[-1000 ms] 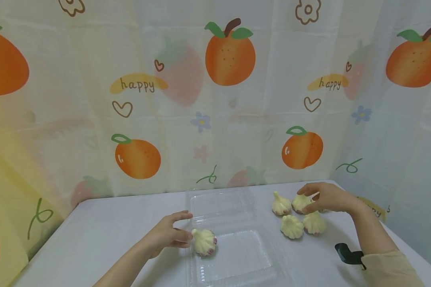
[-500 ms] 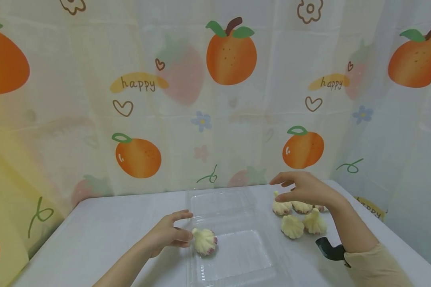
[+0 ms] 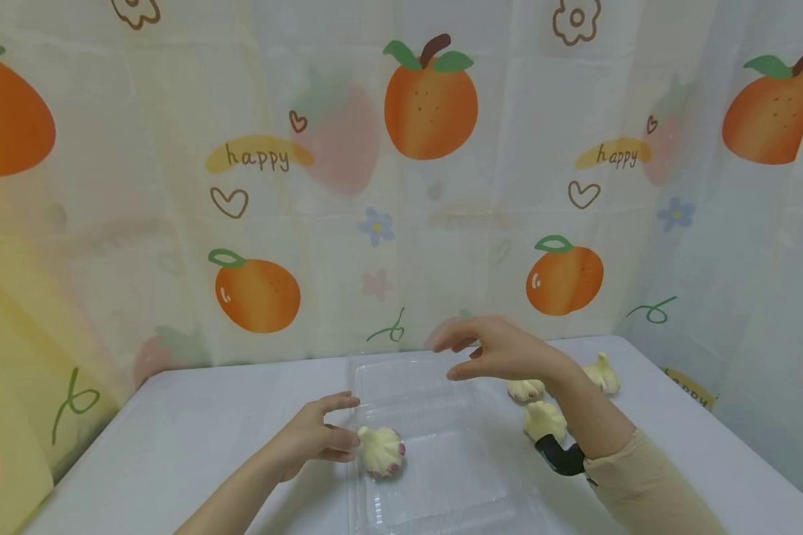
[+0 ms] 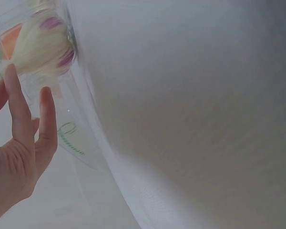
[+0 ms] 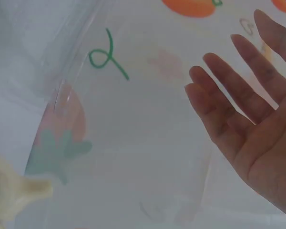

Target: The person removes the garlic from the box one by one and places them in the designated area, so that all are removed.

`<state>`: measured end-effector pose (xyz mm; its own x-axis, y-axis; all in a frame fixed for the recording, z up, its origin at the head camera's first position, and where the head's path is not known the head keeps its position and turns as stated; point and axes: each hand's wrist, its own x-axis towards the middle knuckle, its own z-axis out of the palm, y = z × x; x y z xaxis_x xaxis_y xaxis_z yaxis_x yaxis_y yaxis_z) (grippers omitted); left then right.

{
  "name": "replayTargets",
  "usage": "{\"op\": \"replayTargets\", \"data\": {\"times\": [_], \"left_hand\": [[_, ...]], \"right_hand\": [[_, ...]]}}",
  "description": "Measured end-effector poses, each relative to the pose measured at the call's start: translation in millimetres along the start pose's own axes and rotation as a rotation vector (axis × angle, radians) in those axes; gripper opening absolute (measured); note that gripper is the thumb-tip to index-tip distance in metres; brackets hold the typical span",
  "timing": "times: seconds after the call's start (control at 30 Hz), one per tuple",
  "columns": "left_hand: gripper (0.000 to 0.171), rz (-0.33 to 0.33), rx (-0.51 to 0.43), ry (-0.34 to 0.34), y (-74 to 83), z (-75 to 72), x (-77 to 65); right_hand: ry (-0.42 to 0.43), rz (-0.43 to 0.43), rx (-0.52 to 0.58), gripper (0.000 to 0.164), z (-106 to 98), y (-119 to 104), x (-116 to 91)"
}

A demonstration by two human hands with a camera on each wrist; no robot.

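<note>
My left hand (image 3: 317, 435) is at the left edge of a clear plastic clamshell box (image 3: 455, 475), its fingers loosely bent and apart. A garlic bulb (image 3: 381, 452) lies in the box just beside those fingertips; the left wrist view shows the purple-marked bulb (image 4: 43, 45) close to them, though contact is unclear. Above the box's raised far half, the lid, my right hand (image 3: 495, 348) hovers with relaxed fingers. In the right wrist view, nothing lies in the right hand's palm (image 5: 271, 148).
Right of the box lie several garlic bulbs, among them a near one (image 3: 544, 420) and a far one (image 3: 602, 374); my right forearm hides others. A black wrist fitting (image 3: 560, 455) hangs below that arm. A fruit-print curtain (image 3: 428, 223) stands behind the white table (image 3: 194, 438).
My right hand has moved left, from over the garlic bulbs at the right to above the box's far part. My left hand and the bulb in the box have stayed put.
</note>
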<state>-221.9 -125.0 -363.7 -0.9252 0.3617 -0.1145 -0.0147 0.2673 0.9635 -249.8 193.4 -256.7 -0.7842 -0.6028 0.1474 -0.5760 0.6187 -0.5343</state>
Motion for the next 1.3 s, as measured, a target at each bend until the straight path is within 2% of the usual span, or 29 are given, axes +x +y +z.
{"op": "replayTargets", "data": {"times": [0.3,0.47,0.6,0.8,1.3], "left_hand": [[0.074,0.001,-0.01,0.001,0.5,1.7,-1.4],[0.075,0.002,-0.013,-0.002,-0.3,1.9,-0.2],[0.074,0.008,-0.014,-0.002,-1.5,1.6,0.8],[0.073,0.013,-0.015,-0.007,-1.9,1.1,1.2],[0.075,-0.002,-0.013,0.003,-1.8,-0.6,-0.4]], "right_hand": [[-0.108,-0.145,-0.064,0.032,29.9,-17.5,32.5],[-0.229,-0.123,-0.018,0.036,45.6,-25.3,40.8],[-0.289,-0.139,-0.049,0.037,56.7,-30.3,47.4],[-0.321,-0.18,-0.096,0.039,67.9,-32.4,54.9],[-0.402,-0.167,-0.114,0.042,88.0,-24.5,63.6]]}}
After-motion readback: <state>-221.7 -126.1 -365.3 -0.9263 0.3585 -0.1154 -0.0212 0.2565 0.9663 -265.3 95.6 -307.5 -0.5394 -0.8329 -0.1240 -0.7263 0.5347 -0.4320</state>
